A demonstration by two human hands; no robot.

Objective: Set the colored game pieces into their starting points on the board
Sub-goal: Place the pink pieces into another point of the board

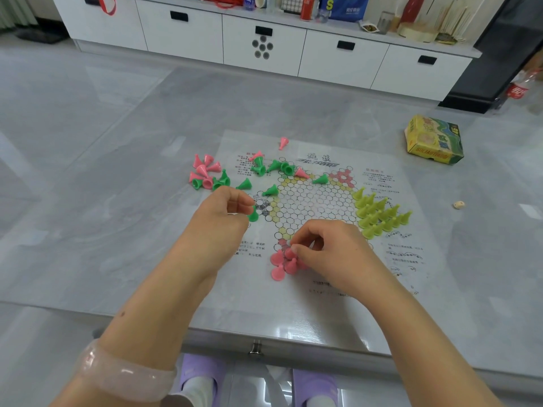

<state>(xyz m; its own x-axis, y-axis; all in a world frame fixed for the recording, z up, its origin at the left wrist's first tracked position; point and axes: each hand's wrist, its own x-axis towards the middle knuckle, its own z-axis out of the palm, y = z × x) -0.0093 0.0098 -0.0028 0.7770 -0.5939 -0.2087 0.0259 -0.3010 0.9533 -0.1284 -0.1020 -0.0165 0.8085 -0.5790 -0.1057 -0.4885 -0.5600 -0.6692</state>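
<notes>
Head view: the left hand point(226, 210) is pinching 1 green piece point(253, 215) upright between thumb and fingers, holding it just over the grey point at the left of the board point(411, 274). Its long axis is standing near vertical, base down, with the empty circles lying directly right of the fingertips. The right hand point(326, 248) is curling over the pink pieces point(283, 261) at the near point, fingertips gripping 1 of them. Loose green and pink cones point(205, 171) are lying tipped beyond the left hand, nearer that hand. The yellow-green set point(379, 214) is standing filled at the right.
</notes>
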